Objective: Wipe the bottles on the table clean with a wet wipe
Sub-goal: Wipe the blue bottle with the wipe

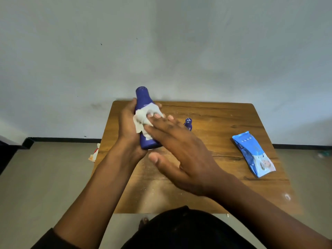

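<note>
Item: large blue bottle (143, 103), smooth plastic, prob. slippery wet. My left hand (128, 123) clenched round mid-body; right hand (181, 151), fingers flat, pressing wet wipe (143, 117) on it.

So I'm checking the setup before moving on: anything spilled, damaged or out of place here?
Pale specks dust the table, thickest near its front edge. Crumpled litter lies on the floor left of it. The bottles and wipes pack look intact; no spill is visible.

A crumpled red-and-white scrap (94, 154) lies on the beige floor (45, 168) left of and below the fingers (161, 121), with black skirting (68, 140) and a grey wall (161, 42) beyond them.
</note>
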`<action>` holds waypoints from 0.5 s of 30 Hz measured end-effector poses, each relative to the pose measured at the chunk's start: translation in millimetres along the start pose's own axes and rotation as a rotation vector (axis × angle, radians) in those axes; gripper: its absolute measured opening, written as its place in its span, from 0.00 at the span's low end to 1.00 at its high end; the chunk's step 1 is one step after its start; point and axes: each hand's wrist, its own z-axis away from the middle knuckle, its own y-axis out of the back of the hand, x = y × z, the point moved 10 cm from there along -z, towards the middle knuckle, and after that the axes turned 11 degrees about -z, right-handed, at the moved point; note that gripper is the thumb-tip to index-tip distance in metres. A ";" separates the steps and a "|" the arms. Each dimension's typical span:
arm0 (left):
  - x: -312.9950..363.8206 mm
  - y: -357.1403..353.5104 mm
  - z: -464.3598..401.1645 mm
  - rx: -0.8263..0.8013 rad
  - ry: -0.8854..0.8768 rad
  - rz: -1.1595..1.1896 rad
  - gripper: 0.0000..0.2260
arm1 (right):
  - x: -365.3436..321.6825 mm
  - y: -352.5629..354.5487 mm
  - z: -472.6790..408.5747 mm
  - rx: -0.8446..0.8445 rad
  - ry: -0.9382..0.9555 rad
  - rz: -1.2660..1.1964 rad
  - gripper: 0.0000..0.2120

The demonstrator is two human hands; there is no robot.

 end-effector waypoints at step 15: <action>-31.7 32.4 6.7 0.347 0.211 0.325 0.21 | -3.9 -26.1 20.1 0.005 0.137 0.256 0.29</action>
